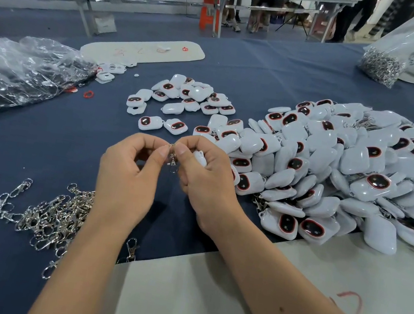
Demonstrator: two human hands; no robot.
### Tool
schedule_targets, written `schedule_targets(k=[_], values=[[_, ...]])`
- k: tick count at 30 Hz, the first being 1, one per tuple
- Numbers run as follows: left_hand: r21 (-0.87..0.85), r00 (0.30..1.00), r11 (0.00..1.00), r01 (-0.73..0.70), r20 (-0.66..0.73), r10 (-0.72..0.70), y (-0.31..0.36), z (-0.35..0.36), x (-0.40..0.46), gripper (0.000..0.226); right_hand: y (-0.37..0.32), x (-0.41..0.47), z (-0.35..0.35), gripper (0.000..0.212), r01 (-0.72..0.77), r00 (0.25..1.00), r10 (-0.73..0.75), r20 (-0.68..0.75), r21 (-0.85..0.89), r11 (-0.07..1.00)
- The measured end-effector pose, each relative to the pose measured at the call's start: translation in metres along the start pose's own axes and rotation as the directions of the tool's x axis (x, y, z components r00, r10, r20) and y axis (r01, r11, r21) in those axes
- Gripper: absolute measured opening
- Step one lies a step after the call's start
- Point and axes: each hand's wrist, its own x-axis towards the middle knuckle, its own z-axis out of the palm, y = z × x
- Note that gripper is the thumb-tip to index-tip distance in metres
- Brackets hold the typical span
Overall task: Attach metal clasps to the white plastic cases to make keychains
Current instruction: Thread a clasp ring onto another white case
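1. Nearest the camera: a pale board (pixel 272 303) with red marks lies on the blue table (pixel 255 64), under the forearms.
2. Near left: a loose heap of spare clasps (pixel 50 216) on the cloth, stragglers spread toward the table's near-left edge. Plenty of stock is left, so supply is not the limit.
3. Centre: both hands work together above the cloth, fingertips almost meeting.
   - Left hand (pixel 127 171): fingers curled, thumb and forefinger pinching at the ring of the clasp (pixel 173 158), which hangs down between the two hands.
   - Right hand (pixel 206 173): curled round a white case (pixel 199 157), thumb up against the ring. Only a small part of the case shows.
   - Whether the ring is already through the case's loop is hidden by the fingertips. Judged: this unit is mid-attachment.
4. Right, just beyond the hands: the big pile (pixel 347 173) of cases. Clasps poke out at its near edge and in gaps between cases, so I take this as finished keychains; not every piece can be checked.
5. Centre, farther: a small group of cases (pixel 182 98) lying loose, no clasps plainly visible on them. Judged: the remaining work, far fewer than the done pile.
6. Far left: crumpled clear bags (pixel 19 70), contents unclear.
7. Far right: a bag of clasps (pixel 380 66).
8. Estimate: batch well past halfway.
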Motion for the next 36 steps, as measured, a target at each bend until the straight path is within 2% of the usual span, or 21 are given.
schedule_targets(k=[7, 17, 20, 22, 25, 28, 31, 36], values=[[0.041, 0.998, 0.998, -0.056, -0.021, 0.057, 0.007, 0.006, -0.003, 0.015, -0.002, -0.002, 0.001, 0.017, -0.008, 1.0, 0.01, -0.021, 0.112, 0.994], [0.226, 0.957, 0.941, -0.252, -0.088, 0.277, 0.007, 0.0, -0.004, 0.01, 0.0, 0.0, 0.001, 0.016, 0.052, 0.997, -0.06, 0.056, 0.13, 0.99], [0.245, 0.946, 0.93, -0.275, -0.106, 0.307, 0.004, -0.001, -0.003, 0.011, 0.001, 0.0, 0.0, 0.013, 0.128, 0.988, -0.133, 0.074, 0.072, 0.989], [0.225, 0.952, 0.937, -0.267, -0.087, 0.292, 0.002, -0.002, -0.003, 0.012, 0.001, -0.002, -0.001, 0.013, 0.212, 0.976, -0.21, 0.053, -0.03, 0.977], [0.179, 0.964, 0.949, -0.258, -0.01, 0.264, 0.001, -0.005, -0.001, 0.014, 0.0, -0.003, -0.001, 0.012, 0.38, 0.922, -0.388, 0.01, -0.231, 0.896], [0.157, 0.958, 0.945, -0.288, 0.044, 0.285, 0.002, -0.008, -0.001, 0.013, -0.001, -0.003, -0.001, 0.012, 0.48, 0.861, -0.509, 0.023, -0.371, 0.795], [0.145, 0.957, 0.946, -0.289, 0.032, 0.287, 0.003, -0.007, -0.003, 0.014, -0.001, -0.002, -0.003, 0.012, 0.504, 0.844, -0.535, 0.033, -0.392, 0.77], [0.126, 0.958, 0.952, -0.279, -0.03, 0.285, 0.005, -0.001, -0.004, 0.013, -0.001, -0.003, -0.001, 0.011, 0.473, 0.867, -0.498, 0.016, -0.343, 0.812]])
